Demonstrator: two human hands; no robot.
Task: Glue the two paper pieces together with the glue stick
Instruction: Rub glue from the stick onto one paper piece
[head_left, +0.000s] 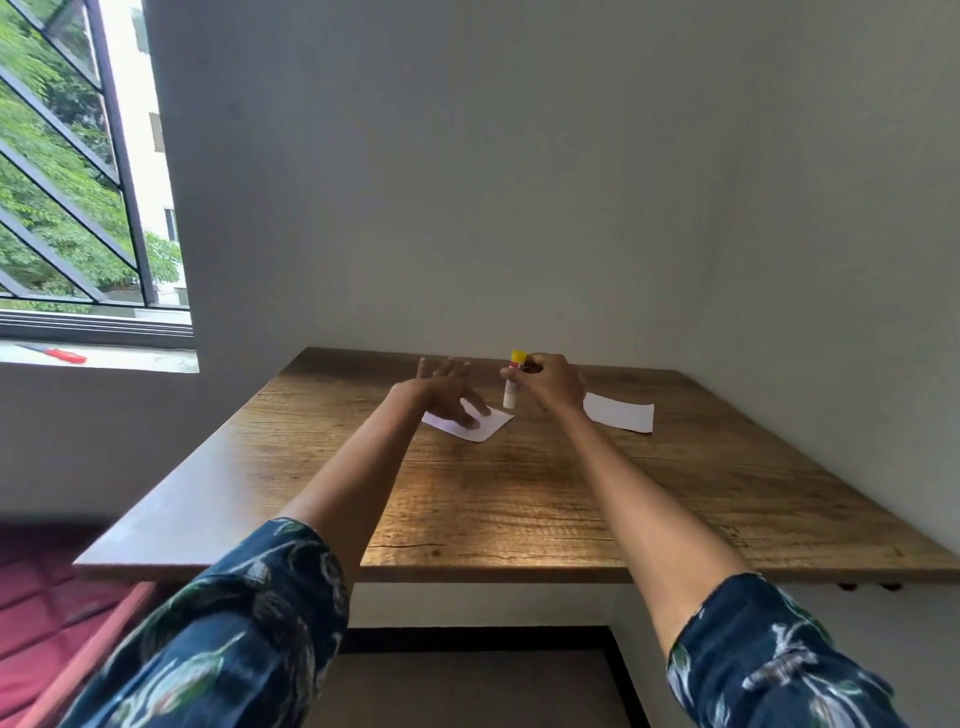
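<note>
Two white paper pieces on the wooden table (519, 493), well apart: left paper piece (480, 423) under the left hand (447, 392), right paper piece (621, 413) just past the right hand (553, 382). Left hand open, fingers spread, fingertips pressing the near sheet flat. Right hand gripping the glue stick (511, 384) near its top, upright, white barrel downward, yellow cap (518, 356) apparently on. Stick's lower end just beside the left sheet's far corner; touching or not, cannot tell.

Likely trouble from here:
- Cap unremoved, so no glue laid down at all.
- Light fingertip hold only, so sheet dragged or creased under the stick's rub.
- Glue run past the paper edge onto the table, sheet stuck down.
- Second sheet far off to the right, so misaligned join if fetched in haste.
</note>
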